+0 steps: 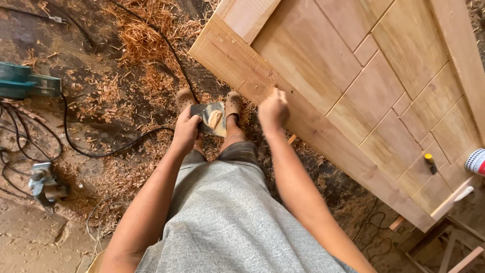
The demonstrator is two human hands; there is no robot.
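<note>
Over the sawdust-strewn floor point(116, 126), the left hand point(186, 132) closes its grip on a flat metal plate bearing a tan putty dab point(214, 119). The right hand point(273, 110), apparently pinching a small tool, presses the pale panelled wooden door point(323, 65); most joints look unfilled.

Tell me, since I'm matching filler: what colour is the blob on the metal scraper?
Tan-yellow putty, seen from the head view.

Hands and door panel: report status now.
Left hand holds a metal scraper loaded with tan filler. Right hand presses fingertips on the wooden door frame. Nothing between them.
</note>
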